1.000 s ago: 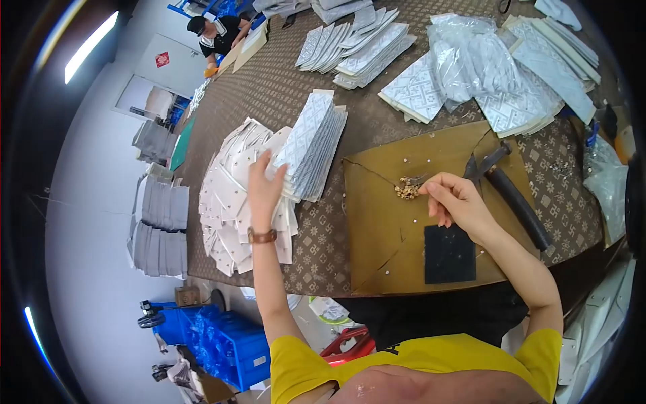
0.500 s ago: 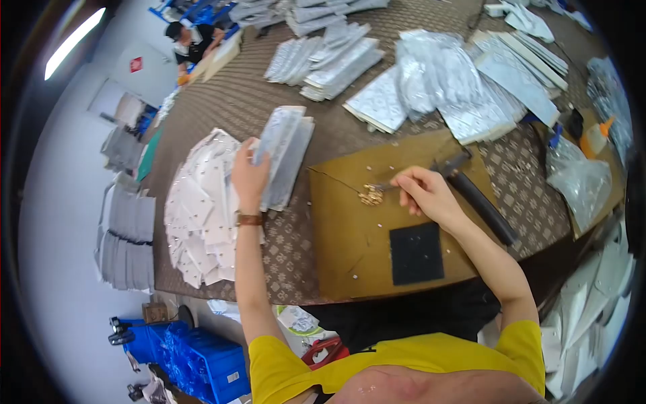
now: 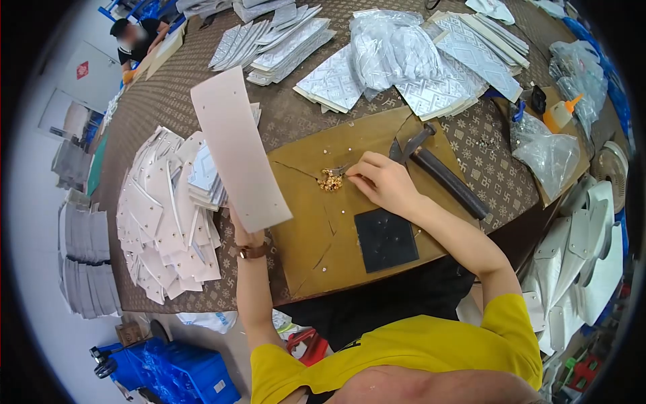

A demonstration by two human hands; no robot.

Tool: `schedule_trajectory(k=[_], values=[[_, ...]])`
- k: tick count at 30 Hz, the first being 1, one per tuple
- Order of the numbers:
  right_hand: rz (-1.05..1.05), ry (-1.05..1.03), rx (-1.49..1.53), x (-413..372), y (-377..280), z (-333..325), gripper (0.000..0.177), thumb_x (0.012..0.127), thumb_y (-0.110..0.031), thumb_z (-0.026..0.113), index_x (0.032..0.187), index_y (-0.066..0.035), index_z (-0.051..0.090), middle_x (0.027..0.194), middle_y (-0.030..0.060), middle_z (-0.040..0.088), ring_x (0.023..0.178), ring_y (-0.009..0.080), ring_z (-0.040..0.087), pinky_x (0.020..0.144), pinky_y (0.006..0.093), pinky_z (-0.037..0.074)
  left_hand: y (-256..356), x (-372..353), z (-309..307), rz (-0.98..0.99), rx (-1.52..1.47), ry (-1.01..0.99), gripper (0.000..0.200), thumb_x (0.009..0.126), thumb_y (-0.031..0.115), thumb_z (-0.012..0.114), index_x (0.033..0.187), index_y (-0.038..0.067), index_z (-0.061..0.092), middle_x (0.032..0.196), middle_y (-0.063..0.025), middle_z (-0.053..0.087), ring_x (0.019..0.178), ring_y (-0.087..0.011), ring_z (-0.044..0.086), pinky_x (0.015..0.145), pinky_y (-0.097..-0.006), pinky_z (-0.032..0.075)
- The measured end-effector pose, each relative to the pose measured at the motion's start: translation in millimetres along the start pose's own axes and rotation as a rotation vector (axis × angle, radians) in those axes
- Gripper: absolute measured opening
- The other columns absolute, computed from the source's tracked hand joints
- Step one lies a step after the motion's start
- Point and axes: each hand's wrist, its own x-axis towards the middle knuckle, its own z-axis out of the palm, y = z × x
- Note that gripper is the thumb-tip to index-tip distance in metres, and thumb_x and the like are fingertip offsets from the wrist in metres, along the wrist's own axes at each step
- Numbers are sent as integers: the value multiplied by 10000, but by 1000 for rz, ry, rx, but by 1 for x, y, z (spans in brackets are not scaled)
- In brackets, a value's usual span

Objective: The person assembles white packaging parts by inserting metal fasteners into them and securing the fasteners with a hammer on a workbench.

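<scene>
My left hand holds up a pale pinkish flat panel with small holes near its corners. The panel hides most of those fingers. On the brown board, my right hand is pinched shut at the edge of a small heap of gold-coloured metal studs. A thin grey metal piece shows at its fingertips, too small to name. A black square pad lies nearer to me. Right of that hand rests a hammer with a dark handle. Beside my left hand is a stack of silvery patterned panels.
A fanned pile of white studded panels covers the table's left. Silvery panel stacks and plastic-wrapped ones lie at the back. A glue bottle and plastic bag sit right. Another person works far left.
My left hand has lifted a panel off the stack and brought it nearer, its plain side showing. My right hand stays at the stud heap. The whole view has shifted.
</scene>
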Motion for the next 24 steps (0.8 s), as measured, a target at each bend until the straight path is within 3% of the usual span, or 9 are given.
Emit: schedule_trajectory(k=[3,7,13,15,17,18,20,21,24], values=[[-104,-5,-149,-2,-5,8,67,932,-139,769,978,-93,751,911,40,631,831,244,681,682,366,549,-3,-28,8,-99,21,-134,439,1146,292,428,1469,12,531,1328,-123,672,1122,-255,705,936,-359,612],[-58,-83,-264,2,-9,14,76,900,-146,793,954,-108,755,913,31,640,884,239,675,706,372,554,-23,-35,1,159,208,-253,462,1142,280,441,1501,-3,502,1352,-141,672,1134,-270,706,951,-373,612],[-45,-112,-136,1,-8,3,89,867,-129,802,901,-99,725,912,40,623,849,254,651,689,370,542,-91,-19,-33,-313,-841,-347,637,1069,390,549,1566,11,430,1507,-192,552,1260,-291,637,979,-408,598],[-3,-147,-98,0,-16,-9,97,861,-127,804,889,-96,716,914,41,621,845,260,646,688,370,539,-77,-19,-13,-399,-1026,-353,670,1056,409,567,1577,13,418,1532,-201,532,1281,-295,625,984,-414,596],[-98,-281,-93,-1,-33,-31,116,850,-109,806,870,-82,695,903,43,615,837,264,643,690,371,536,4,-22,46,-415,-1286,-669,800,1012,472,673,1632,78,356,1662,-219,348,1372,-313,507,1120,-429,492],[-140,-350,-85,-6,-37,-36,126,845,-99,807,861,-75,684,898,45,612,833,266,642,690,371,534,12,-21,52,-430,-1301,-651,800,1012,472,673,1632,78,356,1662,-219,348,1372,-313,507,1120,-429,492],[-165,-366,-123,-22,-42,-36,116,846,-87,801,864,-74,687,893,47,613,832,268,641,691,376,534,21,-17,62,-380,-1420,-714,828,981,494,704,1614,75,373,1635,-224,354,1195,-294,549,999,-408,537],[-212,-365,-163,-29,-46,-37,106,848,-75,795,868,-73,691,888,49,615,830,270,640,692,381,533,35,-20,70,-381,-1432,-705,828,981,494,704,1614,75,373,1635,-224,354,1195,-294,549,999,-408,537],[-273,-341,-218,-46,-47,-36,92,851,-58,783,894,-71,703,887,54,624,819,274,636,690,384,532,73,-40,91,-475,-824,-35,846,982,580,616,1608,62,383,1641,-254,329,1191,-272,586,890,-392,552]])
